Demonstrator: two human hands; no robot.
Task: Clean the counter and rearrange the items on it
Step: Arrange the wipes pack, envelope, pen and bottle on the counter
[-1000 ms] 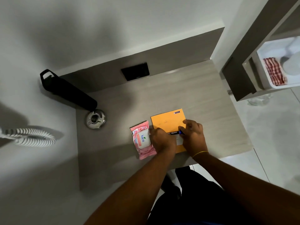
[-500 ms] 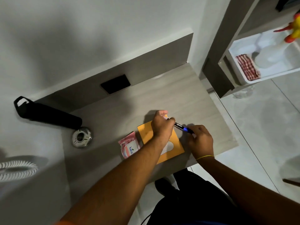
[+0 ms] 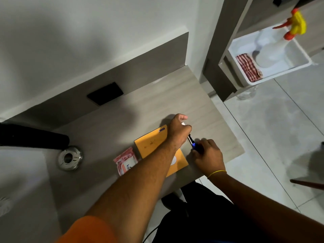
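On the wood-grain counter [image 3: 140, 111] lies an orange envelope [image 3: 150, 143], partly under my left forearm. A pink wipes pack [image 3: 124, 161] sits just left of it. A black marker [image 3: 190, 138] with a blue end is held over the counter at the envelope's right edge. My left hand [image 3: 178, 130] is closed around the marker's far end, where a white tip shows. My right hand [image 3: 207, 155] grips its near blue end. Most of the marker's barrel is hidden inside the two fists.
A black bottle [image 3: 31, 137] lies at the counter's left, with a round metal fitting [image 3: 70, 157] beside it. A black socket plate [image 3: 105, 93] is on the back panel. To the right, a white bin [image 3: 273, 71] holds a checked cloth [image 3: 248, 67] and a spray bottle [image 3: 296, 25].
Both hands lifted the marker off the envelope and carried it to the envelope's right edge, the hands now further apart along it. The view swung right, showing more of the bin.
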